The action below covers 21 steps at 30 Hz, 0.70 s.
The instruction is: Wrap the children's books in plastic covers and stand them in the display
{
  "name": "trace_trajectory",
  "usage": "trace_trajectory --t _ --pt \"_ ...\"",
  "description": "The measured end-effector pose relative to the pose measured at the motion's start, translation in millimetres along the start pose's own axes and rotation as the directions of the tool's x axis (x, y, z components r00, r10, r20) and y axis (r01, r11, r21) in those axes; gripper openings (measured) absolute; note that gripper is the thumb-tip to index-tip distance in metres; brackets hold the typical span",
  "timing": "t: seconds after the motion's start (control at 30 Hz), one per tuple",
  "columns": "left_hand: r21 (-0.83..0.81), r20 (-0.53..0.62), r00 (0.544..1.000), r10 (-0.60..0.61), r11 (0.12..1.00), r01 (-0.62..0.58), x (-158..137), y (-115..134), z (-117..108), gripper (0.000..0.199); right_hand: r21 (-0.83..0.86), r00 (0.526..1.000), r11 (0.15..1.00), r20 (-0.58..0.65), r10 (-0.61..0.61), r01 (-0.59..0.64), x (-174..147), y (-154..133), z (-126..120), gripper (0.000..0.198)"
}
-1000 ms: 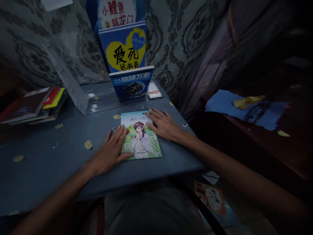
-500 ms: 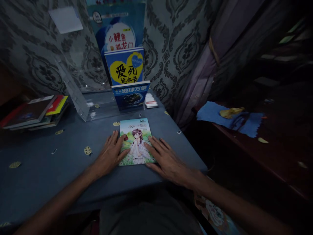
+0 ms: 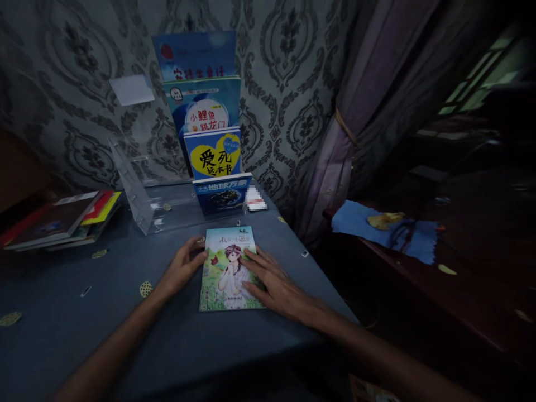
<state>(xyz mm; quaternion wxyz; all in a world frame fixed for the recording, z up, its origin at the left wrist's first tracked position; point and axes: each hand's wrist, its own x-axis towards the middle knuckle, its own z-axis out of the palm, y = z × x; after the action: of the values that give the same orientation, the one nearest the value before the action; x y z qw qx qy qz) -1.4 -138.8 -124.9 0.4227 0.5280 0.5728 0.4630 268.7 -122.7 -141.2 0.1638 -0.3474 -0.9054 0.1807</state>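
Note:
A thin paperback book (image 3: 228, 285) with a drawn figure in a meadow on its cover lies flat near the front of the blue-covered table. My left hand (image 3: 181, 265) is beside the book's left edge, its fingers bent loosely and apart, the thumb at the edge. On the cover's right side rests my right hand (image 3: 272, 282), fingers spread and flat. Behind the book stands a clear tiered rack (image 3: 136, 195). Its right side holds several upright books, with a blue earth-themed book (image 3: 224, 195) in front and a yellow-heart book (image 3: 214, 156) behind it.
A stack of books (image 3: 62, 220) lies at the table's left. To the right, across a dark gap, a reddish-brown surface (image 3: 469, 301) carries a blue cloth (image 3: 355, 229). Patterned curtains (image 3: 288, 67) hang behind the table.
My view has tilted up, so more of the rack's top books show. My left hand has shifted off the cover to the book's left edge; my right hand stays on the cover.

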Motion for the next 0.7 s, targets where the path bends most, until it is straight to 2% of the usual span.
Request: trace_trajectory --t 0.17,0.27,0.33,0.4,0.53,0.63,0.7 --pt "-0.316 -0.147 0.959 -0.242 0.930 0.186 10.3 13.2 -3.3 0.052 0.025 1.000 1.000 -0.025 0.014 -0.013 4.1 2.3 2.6 0.060" --pt "-0.433 -0.144 0.919 -0.367 0.859 0.275 14.9 21.1 -7.4 0.034 0.032 0.999 0.999 -0.023 0.029 -0.029 3.9 3.3 3.9 0.059" --pt "-0.472 -0.090 0.906 -0.414 0.819 0.327 17.0 23.9 -8.9 0.025 0.038 0.999 0.999 -0.031 0.026 -0.025 4.1 4.5 5.0 0.058" --pt "-0.453 0.021 0.912 -0.409 0.809 0.374 17.7 24.1 -7.3 0.023 0.052 0.999 0.998 -0.037 0.019 -0.017 4.6 6.6 6.9 0.058" --pt "-0.350 0.256 0.906 -0.336 0.842 0.411 15.5 18.6 0.6 0.042 0.140 0.999 0.990 -0.039 0.033 -0.027 3.7 15.2 14.5 0.060" --pt "-0.356 0.320 0.897 -0.304 0.839 0.411 13.8 14.5 0.9 0.058 0.247 0.993 0.969 -0.106 0.058 -0.030 3.7 25.4 20.7 0.065" --pt "-0.358 0.336 0.899 -0.279 0.845 0.396 14.5 14.1 -1.9 0.061 0.320 0.978 0.946 -0.174 0.113 -0.052 8.1 32.6 21.8 0.070"
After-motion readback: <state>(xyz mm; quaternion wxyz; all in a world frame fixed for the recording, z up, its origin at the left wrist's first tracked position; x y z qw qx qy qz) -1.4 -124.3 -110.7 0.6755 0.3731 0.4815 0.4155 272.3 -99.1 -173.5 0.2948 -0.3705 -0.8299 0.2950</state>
